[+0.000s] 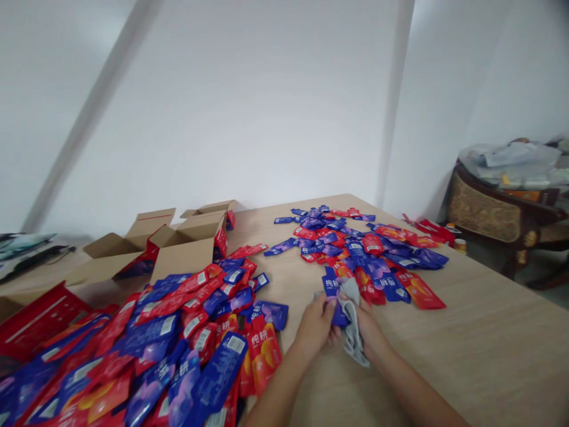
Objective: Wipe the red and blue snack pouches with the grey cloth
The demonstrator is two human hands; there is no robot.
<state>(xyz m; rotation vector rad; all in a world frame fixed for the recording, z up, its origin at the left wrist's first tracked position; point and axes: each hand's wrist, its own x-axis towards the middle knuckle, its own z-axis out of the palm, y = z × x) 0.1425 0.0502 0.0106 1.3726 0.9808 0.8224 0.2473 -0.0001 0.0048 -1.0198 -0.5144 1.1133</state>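
Blue and glossy, a flat, narrow-necked pouch (331, 286) is pinched in our left hand (315, 324) above the wood-grained counter (493, 332); our right hand (368, 327) closes round a limp grey cloth (354, 341) touching it, near heaped red-and-blue pouches (355, 244).

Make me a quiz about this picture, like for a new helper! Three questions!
1. True or false: the right hand holds a red pouch.
2. What colour is the pouch in the left hand? A) green B) blue C) yellow
3. Fill in: the open cardboard boxes stand toward the picture's ____ side.

Key: 1. False; it holds a gray cloth. 2. B. 3. left.
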